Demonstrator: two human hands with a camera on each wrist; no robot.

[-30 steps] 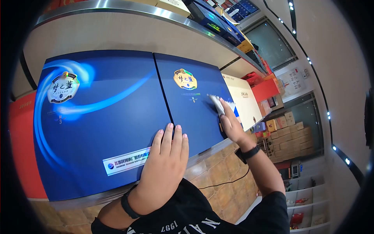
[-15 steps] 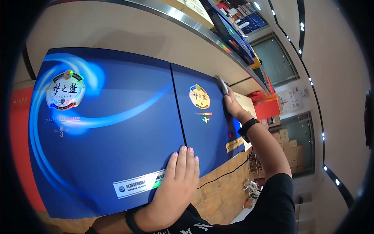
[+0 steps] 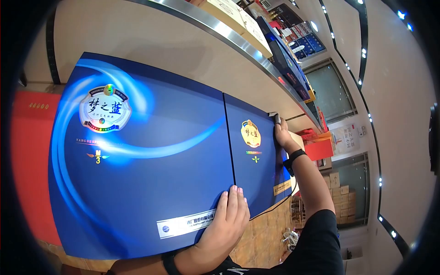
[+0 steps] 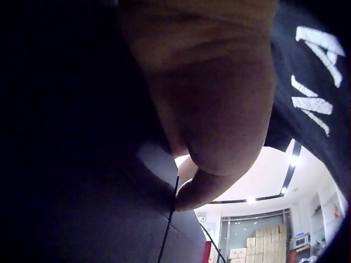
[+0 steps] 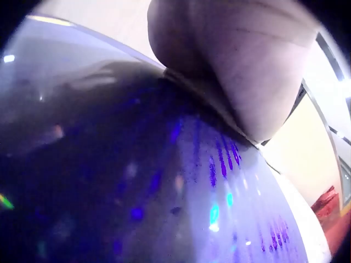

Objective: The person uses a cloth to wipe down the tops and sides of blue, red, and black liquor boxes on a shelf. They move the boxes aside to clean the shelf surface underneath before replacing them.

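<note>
A large blue gift box [image 3: 151, 183] with a silver label and a light-blue swirl lies beside a narrower blue box [image 3: 254, 181] with a gold label, a dark seam between them. My left hand [image 3: 224, 224] rests near the seam at the large box's near edge, fingers straight and side by side; the left wrist view shows it from below. At the narrower box's far right corner, my right hand [image 3: 286, 137] holds a small greyish-white cloth [image 3: 275, 116], mostly hidden. In the right wrist view this hand [image 5: 241, 60] lies along the box's edge.
A red box [image 3: 36, 160] lies to the left. Behind the boxes runs a metal-edged shelf [image 3: 201, 25] carrying cream boxes [image 3: 236, 20] and blue boxes [image 3: 286, 64]. Red items and a cream box stand beyond my right hand. A black cable [image 3: 270, 208] hangs past the near edge.
My right hand has moved with the cloth from the narrower box's printed face to its far right corner. My left hand has stayed by the seam while the head view has shifted.
</note>
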